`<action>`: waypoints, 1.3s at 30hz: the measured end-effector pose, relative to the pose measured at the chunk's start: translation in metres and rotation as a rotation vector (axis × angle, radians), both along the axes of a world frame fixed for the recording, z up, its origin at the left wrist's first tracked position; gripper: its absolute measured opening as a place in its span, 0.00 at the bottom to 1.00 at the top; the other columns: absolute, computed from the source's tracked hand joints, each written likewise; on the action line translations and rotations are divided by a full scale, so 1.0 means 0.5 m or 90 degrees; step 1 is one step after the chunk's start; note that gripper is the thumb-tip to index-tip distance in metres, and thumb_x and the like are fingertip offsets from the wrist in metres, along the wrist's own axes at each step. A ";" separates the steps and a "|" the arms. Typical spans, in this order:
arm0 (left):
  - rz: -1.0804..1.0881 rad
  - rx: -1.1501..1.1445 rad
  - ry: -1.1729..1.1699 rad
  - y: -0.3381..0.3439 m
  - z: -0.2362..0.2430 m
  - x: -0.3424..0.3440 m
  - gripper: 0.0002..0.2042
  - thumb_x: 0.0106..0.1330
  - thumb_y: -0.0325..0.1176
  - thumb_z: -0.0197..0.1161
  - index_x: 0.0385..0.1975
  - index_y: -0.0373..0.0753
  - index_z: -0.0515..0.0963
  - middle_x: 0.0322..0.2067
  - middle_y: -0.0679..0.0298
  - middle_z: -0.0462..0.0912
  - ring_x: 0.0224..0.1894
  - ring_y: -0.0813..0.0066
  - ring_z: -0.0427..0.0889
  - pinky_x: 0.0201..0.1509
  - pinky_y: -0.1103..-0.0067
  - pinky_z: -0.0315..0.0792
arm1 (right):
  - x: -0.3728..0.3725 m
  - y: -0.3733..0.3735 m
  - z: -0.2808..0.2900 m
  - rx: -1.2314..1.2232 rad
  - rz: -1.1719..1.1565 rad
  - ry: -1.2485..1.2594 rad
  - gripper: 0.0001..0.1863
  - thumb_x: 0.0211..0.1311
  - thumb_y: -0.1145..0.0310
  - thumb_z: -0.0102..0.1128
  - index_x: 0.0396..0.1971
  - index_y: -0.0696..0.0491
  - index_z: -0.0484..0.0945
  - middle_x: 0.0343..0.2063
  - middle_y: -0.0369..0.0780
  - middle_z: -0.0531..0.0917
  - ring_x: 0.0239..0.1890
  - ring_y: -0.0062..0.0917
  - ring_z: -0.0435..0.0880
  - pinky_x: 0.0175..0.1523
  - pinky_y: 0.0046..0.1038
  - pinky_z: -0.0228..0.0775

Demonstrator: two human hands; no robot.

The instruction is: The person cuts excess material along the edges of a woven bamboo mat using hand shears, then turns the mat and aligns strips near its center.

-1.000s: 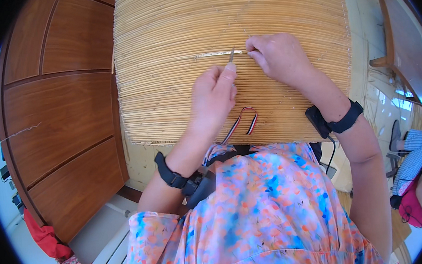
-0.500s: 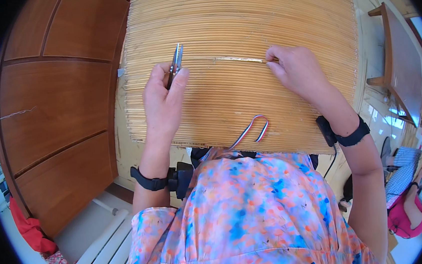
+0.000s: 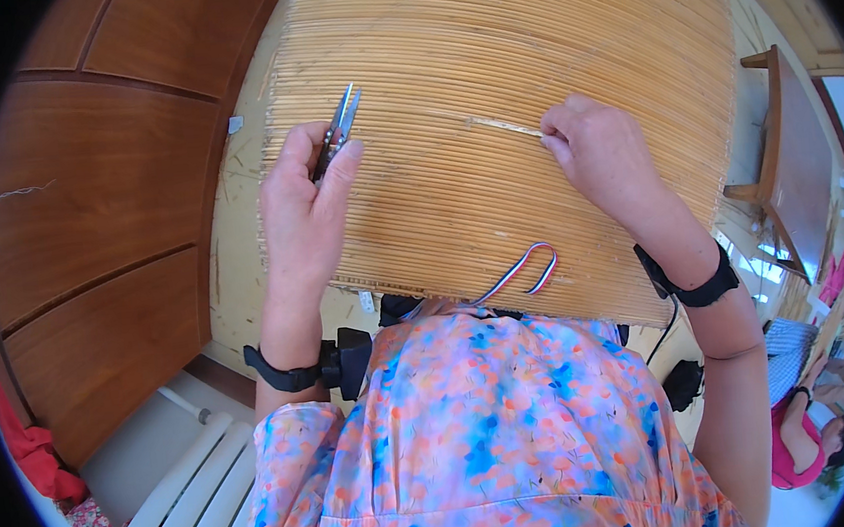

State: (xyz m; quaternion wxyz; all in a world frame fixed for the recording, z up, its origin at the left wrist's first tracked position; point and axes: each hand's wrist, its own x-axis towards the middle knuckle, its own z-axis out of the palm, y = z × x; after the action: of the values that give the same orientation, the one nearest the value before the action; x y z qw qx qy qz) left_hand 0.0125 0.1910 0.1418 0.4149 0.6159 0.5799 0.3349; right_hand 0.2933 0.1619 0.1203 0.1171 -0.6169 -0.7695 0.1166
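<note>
My left hand (image 3: 298, 204) is closed around a small pair of thread snips (image 3: 342, 120), over the left part of a straw mat (image 3: 409, 234). The blades point away from me and stand slightly apart. To the right, my right hand (image 3: 608, 152) pinches one end of a thin pale straw (image 3: 502, 123) between thumb and fingers. The straw's free end points left, over the mat; I cannot tell whether it touches the surface. A looped striped ribbon (image 3: 546, 265) lies near the mat's front edge, close to my body.
A brown panelled wooden cabinet (image 3: 113, 170) stands at the left, with a white slatted radiator (image 3: 186, 495) below it. At the far right are a small wooden table (image 3: 799, 160) and another person in a pink top (image 3: 794, 442). Straw scraps lie on the floor.
The view has turned a little, so the mat appears tilted. Less of the straw shows to the left of my right hand. Both hands keep their grips.
</note>
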 end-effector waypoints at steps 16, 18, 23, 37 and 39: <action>-0.033 -0.006 0.061 -0.008 -0.020 -0.009 0.09 0.63 0.32 0.63 0.36 0.33 0.74 0.21 0.65 0.73 0.23 0.81 0.67 0.28 0.81 0.65 | -0.011 0.016 0.040 0.001 0.079 -0.080 0.05 0.54 0.76 0.53 0.31 0.56 0.74 0.25 0.45 0.78 0.28 0.40 0.81 0.32 0.38 0.73; -0.029 0.008 0.065 -0.008 -0.021 -0.007 0.10 0.63 0.32 0.63 0.36 0.33 0.74 0.21 0.64 0.73 0.23 0.81 0.67 0.28 0.81 0.65 | -0.004 0.020 0.040 0.009 0.093 -0.080 0.05 0.54 0.75 0.53 0.32 0.56 0.75 0.25 0.45 0.79 0.28 0.40 0.80 0.32 0.38 0.73; -0.025 0.031 0.099 -0.004 -0.022 -0.011 0.11 0.63 0.33 0.63 0.38 0.32 0.75 0.21 0.63 0.74 0.22 0.80 0.68 0.28 0.80 0.66 | 0.003 0.030 0.049 0.058 0.109 -0.006 0.07 0.55 0.73 0.55 0.34 0.55 0.79 0.25 0.44 0.79 0.28 0.40 0.79 0.33 0.38 0.72; -0.123 0.083 0.215 0.004 -0.029 0.004 0.12 0.62 0.33 0.63 0.42 0.36 0.74 0.15 0.64 0.69 0.18 0.77 0.66 0.23 0.79 0.62 | 0.010 0.017 0.044 0.003 0.092 0.059 0.07 0.53 0.73 0.61 0.32 0.55 0.84 0.28 0.44 0.84 0.31 0.39 0.82 0.38 0.36 0.75; -0.138 0.078 0.221 0.005 -0.022 0.007 0.11 0.62 0.32 0.63 0.42 0.36 0.74 0.16 0.64 0.70 0.19 0.78 0.66 0.23 0.79 0.62 | 0.010 0.016 0.047 0.009 0.089 0.062 0.06 0.52 0.73 0.62 0.31 0.55 0.84 0.28 0.44 0.84 0.30 0.39 0.82 0.38 0.36 0.75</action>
State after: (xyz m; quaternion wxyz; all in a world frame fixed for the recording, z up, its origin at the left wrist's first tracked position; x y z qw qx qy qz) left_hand 0.0162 0.1934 0.1308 0.3045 0.7473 0.5514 0.2116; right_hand 0.2983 0.1697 0.1439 0.1503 -0.5544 -0.8049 0.1489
